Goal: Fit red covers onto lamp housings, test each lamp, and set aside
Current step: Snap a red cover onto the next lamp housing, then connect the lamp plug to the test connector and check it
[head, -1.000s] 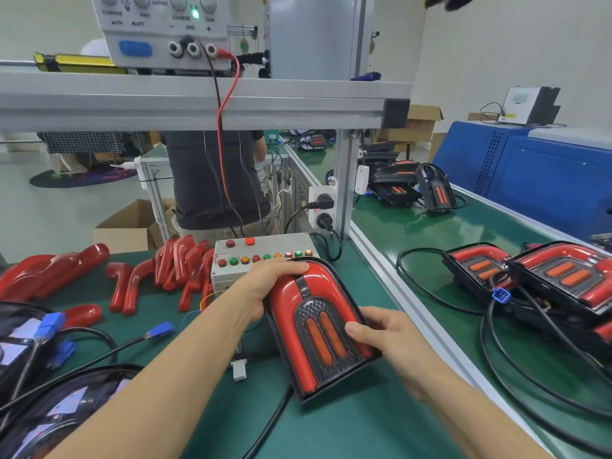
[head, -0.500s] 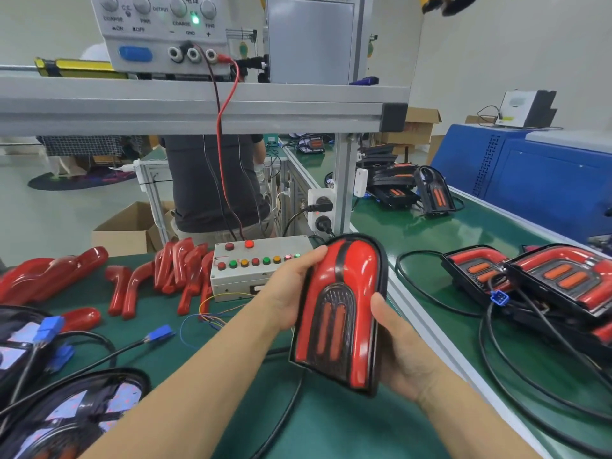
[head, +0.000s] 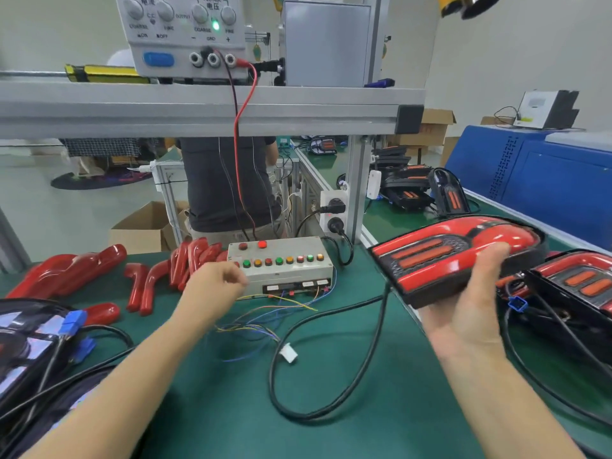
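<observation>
Right hand [head: 470,313] curled under the stiff, shiny red-and-black plastic lamp [head: 453,256], likely slippery, best held by its edges; left hand [head: 215,286] loosely curled, empty.

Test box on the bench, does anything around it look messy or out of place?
Yes. Thin coloured wires spill loose from the front of the test box across the mat, ending in a white connector lying unplugged. A black cable loops beside it.
</observation>
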A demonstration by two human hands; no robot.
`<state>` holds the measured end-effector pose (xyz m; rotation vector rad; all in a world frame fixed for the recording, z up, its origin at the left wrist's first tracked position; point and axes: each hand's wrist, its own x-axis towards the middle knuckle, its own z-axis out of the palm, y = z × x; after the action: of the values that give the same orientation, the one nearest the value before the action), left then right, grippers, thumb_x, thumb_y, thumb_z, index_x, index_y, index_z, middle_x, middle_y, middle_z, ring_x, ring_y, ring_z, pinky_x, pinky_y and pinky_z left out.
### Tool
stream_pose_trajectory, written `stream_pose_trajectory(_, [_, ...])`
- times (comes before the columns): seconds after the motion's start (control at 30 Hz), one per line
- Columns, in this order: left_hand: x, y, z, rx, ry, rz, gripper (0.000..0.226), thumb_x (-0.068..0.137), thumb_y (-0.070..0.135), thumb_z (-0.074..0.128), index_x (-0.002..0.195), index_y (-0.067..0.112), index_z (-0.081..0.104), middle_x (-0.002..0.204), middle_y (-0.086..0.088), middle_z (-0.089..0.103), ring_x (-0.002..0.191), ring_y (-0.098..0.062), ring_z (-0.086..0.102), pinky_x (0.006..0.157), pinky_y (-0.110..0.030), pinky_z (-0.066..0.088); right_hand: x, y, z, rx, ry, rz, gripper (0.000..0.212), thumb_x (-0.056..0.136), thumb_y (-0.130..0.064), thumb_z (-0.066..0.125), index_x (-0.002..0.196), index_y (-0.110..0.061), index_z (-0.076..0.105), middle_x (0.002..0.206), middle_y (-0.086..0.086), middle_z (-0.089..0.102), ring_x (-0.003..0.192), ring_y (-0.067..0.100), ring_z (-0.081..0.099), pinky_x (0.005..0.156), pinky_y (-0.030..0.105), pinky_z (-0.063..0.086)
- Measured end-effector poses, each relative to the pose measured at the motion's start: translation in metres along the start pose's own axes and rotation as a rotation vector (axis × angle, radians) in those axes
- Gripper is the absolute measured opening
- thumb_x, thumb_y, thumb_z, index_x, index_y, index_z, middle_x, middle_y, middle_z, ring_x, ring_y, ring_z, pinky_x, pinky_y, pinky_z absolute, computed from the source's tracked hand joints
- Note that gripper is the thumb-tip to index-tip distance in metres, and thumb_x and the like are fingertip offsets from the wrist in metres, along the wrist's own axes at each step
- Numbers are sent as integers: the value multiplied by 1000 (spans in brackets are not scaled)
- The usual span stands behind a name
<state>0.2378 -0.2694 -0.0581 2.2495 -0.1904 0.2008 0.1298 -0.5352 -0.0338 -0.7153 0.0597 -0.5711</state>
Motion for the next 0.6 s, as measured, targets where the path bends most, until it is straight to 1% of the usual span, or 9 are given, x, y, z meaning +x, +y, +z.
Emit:
stream_pose_trajectory(0.03, [-5, -3, -5, 2, -56, 8, 30, 78, -6, 64, 63, 20, 64, 62, 6, 62, 61, -12, 53, 68, -25, 43, 2, -4, 2, 18, 8, -15, 57, 74, -73, 58, 104, -27, 73, 106, -9, 74, 107, 10, 67, 87, 28, 57])
stream_pose_trajectory(0.07, [-9, -4, -7, 16, -101, 24, 30, 77, -6, 66, 63, 21, 64, 60, 7, 61, 59, -10, 52, 66, -24, 41, 5, -6, 3, 30, 20, -36, 53, 82, -70, 46, 98, -29, 77, 106, -11, 74, 107, 9, 67, 88, 28, 56])
stream_pose_trajectory(0.17, [-18, 4, 1, 128, -180, 123, 23, 77, 10, 71, 67, 29, 65, 70, 10, 64, 64, -5, 54, 66, -22, 43, 12, -12, 6, 77, 98, -61, 58, 80, -72, 45, 110, -27, 66, 109, -8, 74, 106, 11, 68, 94, 34, 55])
stream_pose_trajectory(0.23, [-25, 13, 13, 259, -281, 140, 12, 73, 36, 76, 73, 30, 66, 72, 12, 63, 69, -5, 56, 66, -26, 44, 12, -12, 7, 92, 103, -43, 58, 80, -72, 47, 113, -26, 61, 107, -7, 74, 105, 12, 69, 93, 36, 55])
stream_pose_trajectory(0.33, [-35, 21, 37, 609, -397, 127, 48, 62, 66, 68, 81, 22, 65, 79, 9, 64, 78, -12, 59, 65, -28, 44, 10, -2, 0, 68, 77, 31, 61, 74, -69, 53, 116, -25, 60, 106, -6, 75, 103, 13, 70, 86, 35, 58])
stream_pose_trajectory(0.4, [-38, 23, 48, 760, -411, 157, 53, 63, 65, 64, 80, 16, 64, 80, 5, 65, 80, -19, 60, 59, -28, 41, 8, 5, -6, 52, 53, 96, 67, 70, -68, 57, 120, -23, 60, 109, -4, 74, 104, 14, 69, 84, 36, 59])
stream_pose_trajectory(0.47, [-36, 22, 52, 771, -415, 155, 40, 72, 54, 64, 71, 15, 56, 71, 5, 56, 79, -22, 58, 55, -26, 33, 10, 11, -13, 32, 31, 170, 66, 69, -67, 59, 118, -22, 62, 110, -2, 74, 102, 15, 70, 87, 39, 58])
stream_pose_trajectory(0.53, [-30, 19, 48, 733, -412, 129, 26, 79, 43, 63, 73, 19, 57, 73, 5, 54, 87, -24, 60, 60, -26, 36, 13, 15, -21, 8, 22, 250, 63, 69, -65, 62, 115, -22, 65, 110, 1, 74, 98, 17, 72, 87, 42, 54])
stream_pose_trajectory(0.6, [-25, 16, 42, 666, -342, 141, 17, 85, 41, 61, 87, 24, 62, 90, 3, 63, 96, -23, 61, 69, -28, 42, 16, 19, -30, -24, 11, 330, 61, 67, -62, 65, 111, -20, 68, 106, 4, 75, 91, 19, 73, 80, 41, 54])
